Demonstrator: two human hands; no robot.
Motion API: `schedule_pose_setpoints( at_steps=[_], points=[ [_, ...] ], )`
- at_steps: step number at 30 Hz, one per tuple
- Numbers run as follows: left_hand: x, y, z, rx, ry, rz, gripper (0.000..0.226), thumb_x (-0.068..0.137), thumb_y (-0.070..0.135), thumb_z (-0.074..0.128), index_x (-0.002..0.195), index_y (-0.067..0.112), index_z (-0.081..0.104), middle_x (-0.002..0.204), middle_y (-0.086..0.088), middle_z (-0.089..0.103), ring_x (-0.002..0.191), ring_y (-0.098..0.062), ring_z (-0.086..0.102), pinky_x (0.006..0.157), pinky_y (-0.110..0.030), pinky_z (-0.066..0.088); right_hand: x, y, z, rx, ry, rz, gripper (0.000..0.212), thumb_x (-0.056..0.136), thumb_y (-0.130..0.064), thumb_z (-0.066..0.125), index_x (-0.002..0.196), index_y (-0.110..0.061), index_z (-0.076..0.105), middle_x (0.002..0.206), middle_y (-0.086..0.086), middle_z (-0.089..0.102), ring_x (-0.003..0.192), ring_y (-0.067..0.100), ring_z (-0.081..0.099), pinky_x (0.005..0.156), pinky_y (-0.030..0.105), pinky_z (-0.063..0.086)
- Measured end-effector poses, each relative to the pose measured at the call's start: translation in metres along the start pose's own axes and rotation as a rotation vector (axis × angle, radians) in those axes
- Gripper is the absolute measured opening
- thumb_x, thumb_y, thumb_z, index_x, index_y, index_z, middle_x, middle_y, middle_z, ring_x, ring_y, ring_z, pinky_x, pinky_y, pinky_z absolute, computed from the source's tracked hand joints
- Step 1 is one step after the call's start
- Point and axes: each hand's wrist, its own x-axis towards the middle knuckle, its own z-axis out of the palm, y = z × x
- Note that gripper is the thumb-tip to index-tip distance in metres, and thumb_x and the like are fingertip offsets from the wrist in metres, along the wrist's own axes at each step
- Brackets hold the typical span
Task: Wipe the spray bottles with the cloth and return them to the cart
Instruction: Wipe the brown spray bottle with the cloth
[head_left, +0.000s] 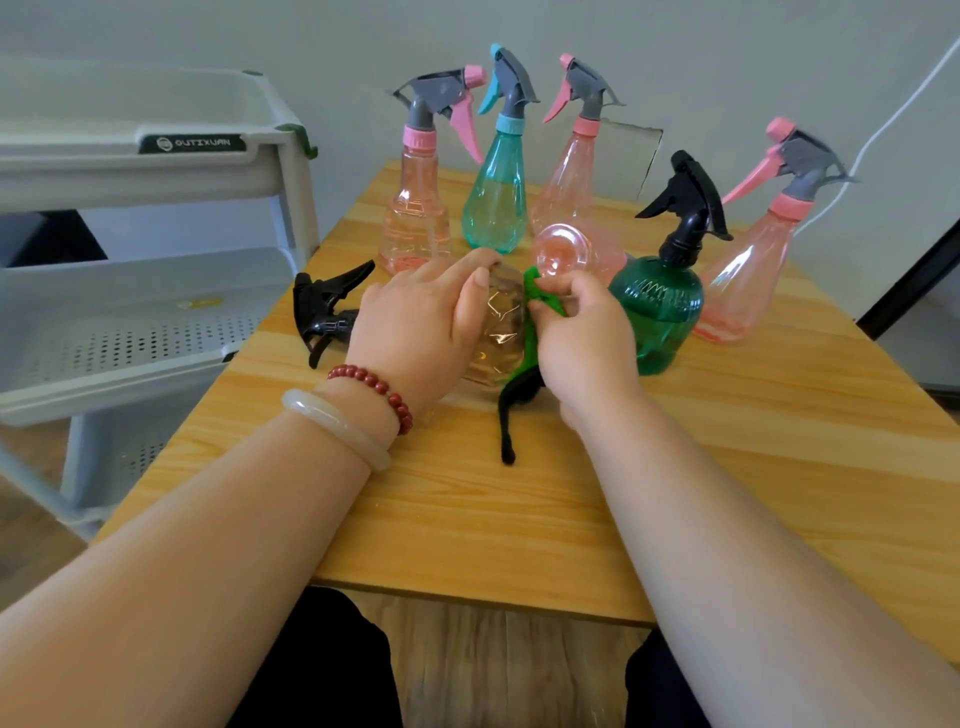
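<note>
Green cloth (543, 299): I am pinching it in my right grip (587, 338), wiping the clear bottle (501, 325) lying sideways; left grip (415, 322) curling round it, best turning it gradually.

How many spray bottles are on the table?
7. Upright: left pink bottle, teal bottle, middle pink bottle, dark green bottle, right pink bottle. Lying: fallen pink bottle behind the right hand, clear bottle under the left hand. None seems hidden.
</note>
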Motion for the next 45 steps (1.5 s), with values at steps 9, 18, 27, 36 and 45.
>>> schedule_pose_setpoints(
  at_steps=[9,18,27,36,45],
  points=[
    [0.000,0.000,0.001,-0.009,-0.006,0.003,0.066,0.097,0.048,0.005,0.139,0.026,0.050,0.114,-0.001,0.066,0.104,-0.026,0.061,0.089,-0.047,0.047,0.000,0.004,-0.004,0.033,-0.018,-0.007,0.019,0.098,-0.014,0.057,0.101,-0.033,0.058,0.116,-0.009,0.062,0.092,0.005,0.060,0.070,0.020,0.047],
    [0.000,0.000,0.001,-0.003,-0.009,0.006,0.066,0.097,0.048,0.005,0.140,0.025,0.050,0.118,-0.002,0.066,0.108,-0.025,0.060,0.090,-0.046,0.047,-0.005,-0.011,-0.010,0.113,0.010,-0.162,0.025,0.096,-0.014,0.061,0.089,-0.038,0.059,0.107,-0.015,0.063,0.096,-0.002,0.059,0.072,0.010,0.039],
    [-0.005,0.000,-0.002,-0.033,0.005,0.057,0.059,0.100,0.043,0.013,0.138,0.020,0.052,0.118,-0.003,0.066,0.104,-0.028,0.062,0.091,-0.050,0.047,-0.012,0.004,-0.016,0.075,-0.055,-0.115,0.023,0.100,-0.017,0.053,0.110,-0.036,0.060,0.107,-0.024,0.060,0.094,-0.008,0.056,0.073,0.006,0.041],
    [-0.006,-0.010,-0.005,-0.321,0.158,-0.062,0.034,0.096,0.021,0.033,0.118,0.011,0.058,0.109,0.002,0.058,0.098,-0.005,0.052,0.082,-0.010,0.042,-0.005,-0.007,-0.024,-0.306,-0.432,-0.326,0.100,0.064,-0.057,0.082,0.148,-0.036,0.031,0.148,-0.014,0.034,0.135,0.003,0.033,0.111,0.028,0.031],
    [-0.006,-0.015,-0.003,-0.255,0.301,0.018,0.023,0.098,0.016,0.044,0.110,0.007,0.061,0.102,0.007,0.054,0.091,0.003,0.046,0.080,0.000,0.036,-0.002,0.013,-0.008,-0.323,-0.296,-0.453,0.091,0.064,-0.044,0.089,0.138,-0.037,0.037,0.132,-0.011,0.043,0.115,-0.002,0.040,0.086,0.006,0.032]
  ],
)
